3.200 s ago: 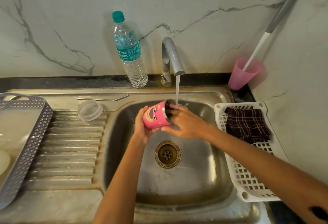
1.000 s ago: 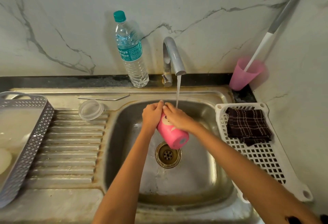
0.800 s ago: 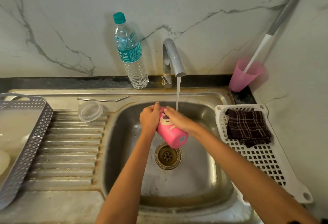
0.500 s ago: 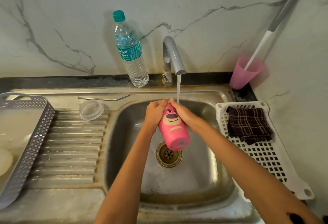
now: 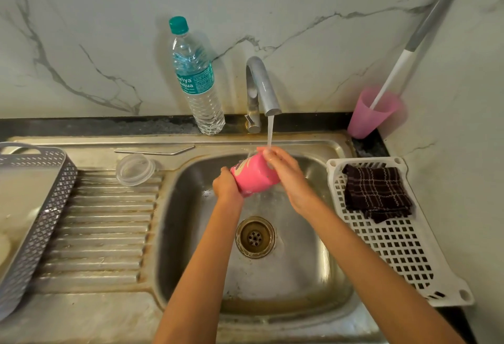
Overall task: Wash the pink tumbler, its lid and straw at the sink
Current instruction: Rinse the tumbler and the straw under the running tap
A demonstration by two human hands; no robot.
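Pale marble wall (image 5: 81, 30) with grey veins runs behind and meets a like side wall (image 5: 463, 125) in the right corner. A black table strip (image 5: 81, 125) lies at its foot, bordering the steel sink (image 5: 300, 139) and ribbed drainboard (image 5: 103, 229). Light is soft.

Soft even light, sharp focus — wide-angle bowing at edges; faint glare
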